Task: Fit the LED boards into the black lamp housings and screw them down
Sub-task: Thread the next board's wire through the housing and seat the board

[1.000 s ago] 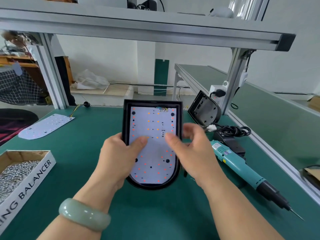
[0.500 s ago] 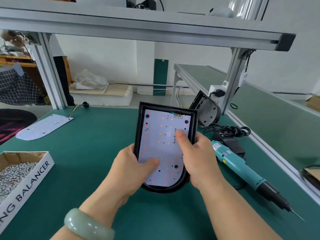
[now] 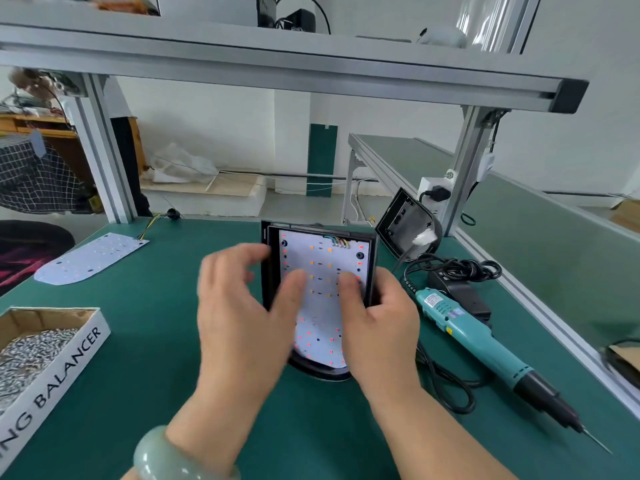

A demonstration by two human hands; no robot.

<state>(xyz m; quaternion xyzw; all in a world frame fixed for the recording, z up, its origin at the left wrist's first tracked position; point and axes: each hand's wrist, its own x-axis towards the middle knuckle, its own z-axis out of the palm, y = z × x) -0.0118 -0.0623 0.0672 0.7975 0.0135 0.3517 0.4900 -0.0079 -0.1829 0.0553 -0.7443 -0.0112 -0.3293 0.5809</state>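
One green table [image 3: 156, 341] stands under one aluminium frame [image 3: 277, 67]. At its left edge is one box [image 3: 69, 358] holding a heap of screws [image 3: 31, 351], too many to count. One screwdriver [image 3: 485, 344] lies on the right, tip toward the near edge, with one black adapter [image 3: 460, 292] and its coiled cable just behind it. There are two housings. One housing [image 3: 322, 371] is at table centre between the hands, and a second housing [image 3: 401, 216] leans tilted by the frame's right post. There are two boards. One board [image 3: 322, 265] sits inside the central housing, and a loose board [image 3: 90, 259] lies flat at far left. The right hand [image 3: 381, 327] grasps the housing's right wall, its thumb [image 3: 348, 289] on the board. The left hand [image 3: 239, 323], blurred, has its fingers spread and released beside the left wall, its thumb [image 3: 294, 289] over the board. One bracelet [image 3: 173, 459] circles the left wrist.
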